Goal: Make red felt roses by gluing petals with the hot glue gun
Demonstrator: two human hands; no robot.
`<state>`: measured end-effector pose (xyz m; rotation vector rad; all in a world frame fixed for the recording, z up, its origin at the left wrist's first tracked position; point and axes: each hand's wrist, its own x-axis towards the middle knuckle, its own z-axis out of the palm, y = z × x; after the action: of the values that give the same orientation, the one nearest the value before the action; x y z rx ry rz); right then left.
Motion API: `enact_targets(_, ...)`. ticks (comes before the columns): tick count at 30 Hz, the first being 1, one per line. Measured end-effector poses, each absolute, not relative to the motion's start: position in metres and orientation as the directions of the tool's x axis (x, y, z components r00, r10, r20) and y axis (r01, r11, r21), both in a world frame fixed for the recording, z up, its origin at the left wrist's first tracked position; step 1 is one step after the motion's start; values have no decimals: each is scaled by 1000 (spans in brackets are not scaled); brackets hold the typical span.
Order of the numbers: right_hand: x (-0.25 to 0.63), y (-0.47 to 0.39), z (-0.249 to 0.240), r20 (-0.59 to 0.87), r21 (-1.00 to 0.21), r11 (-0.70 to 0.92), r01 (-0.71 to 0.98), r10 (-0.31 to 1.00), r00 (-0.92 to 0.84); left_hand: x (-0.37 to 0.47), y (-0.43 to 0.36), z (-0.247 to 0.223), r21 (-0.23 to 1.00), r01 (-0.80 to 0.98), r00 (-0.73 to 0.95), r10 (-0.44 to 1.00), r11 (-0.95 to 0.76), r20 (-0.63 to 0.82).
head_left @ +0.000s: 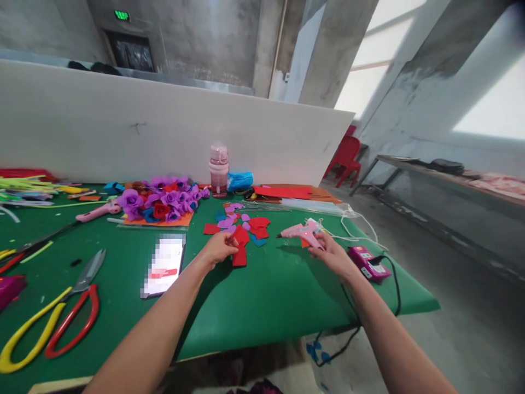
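Note:
Between the fingertips of my left hand [221, 249] is a red paper petal [241, 235], held just over the green tabletop. Another red paper piece [239, 257] lies right below it. My right hand [328, 253] grips a pink glue gun [301, 232] by its handle, the nozzle facing left toward the petals. A small red light glows on the gun's body. Around my left hand are scattered purple petals [226, 223], red petals [259, 224] and a blue petal [258, 241].
Finished paper flowers [164, 200] are heaped behind a phone [164, 265]. Large scissors [69, 306] lie at left. A pink bottle [219, 171] stands by the white partition [172, 126]. A purple power strip [369, 264] with a black cord sits near the right edge.

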<state>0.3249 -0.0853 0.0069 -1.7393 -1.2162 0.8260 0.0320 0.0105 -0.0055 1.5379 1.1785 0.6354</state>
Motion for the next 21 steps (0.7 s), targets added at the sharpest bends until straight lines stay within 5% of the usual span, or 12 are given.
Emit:
enact_targets(6,283,-119,20,-311,-950,-306,-61,946,90,37,9,-12,907,411,374,890,95,-262)
enact_targets(16,248,-124,19,-259,-960,-250,-128,964,58,36,8,-13,904,418,380,886,93,-267)
enact_targets(21,239,-126,23,-254,-967,-255,8,966,46,41,6,-15,899,418,355,889,126,-290)
